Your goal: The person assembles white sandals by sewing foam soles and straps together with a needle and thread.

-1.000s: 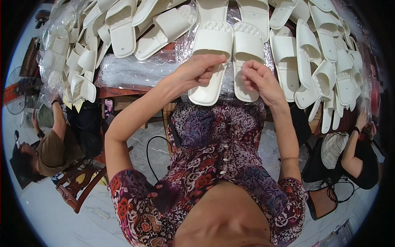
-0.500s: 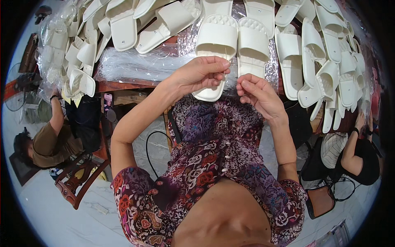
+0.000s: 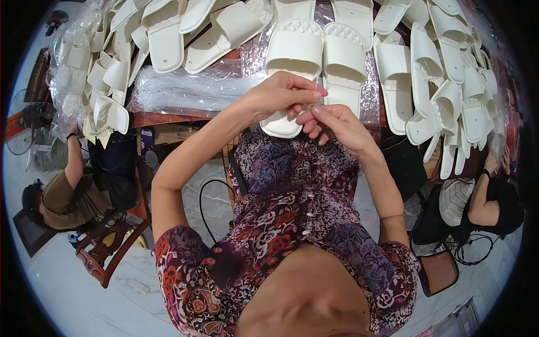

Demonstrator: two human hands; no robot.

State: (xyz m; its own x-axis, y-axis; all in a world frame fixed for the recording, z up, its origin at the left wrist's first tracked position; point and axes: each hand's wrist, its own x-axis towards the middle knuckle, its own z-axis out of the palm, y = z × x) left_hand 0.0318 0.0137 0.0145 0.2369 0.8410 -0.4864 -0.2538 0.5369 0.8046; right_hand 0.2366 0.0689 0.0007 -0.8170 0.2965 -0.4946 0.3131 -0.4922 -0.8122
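A pair of white open-toed slippers lies side by side in front of me, the left slipper (image 3: 293, 48) and the right slipper (image 3: 345, 53), both with quilted insoles. Over the left slipper's lower part, my left hand (image 3: 283, 98) pinches a thin clear plastic strand (image 3: 316, 85), its thumb and forefinger pressed together. My right hand (image 3: 339, 124) is closed in a pinch just below and beside those fingertips; what lies between its fingers is too fine to make out. Both hands are close together, almost touching.
A bundle of clear plastic strands (image 3: 196, 87) lies on the table left of the pair. White slippers are piled at the left (image 3: 115, 73) and right (image 3: 443, 84), some on clear plastic wrap. A person (image 3: 73, 191) sits at the left, another (image 3: 488, 208) at the right.
My right hand has moved left, up to the fingertips of my left hand. The left hand has shifted slightly right. The slipper pair stays about where it was.
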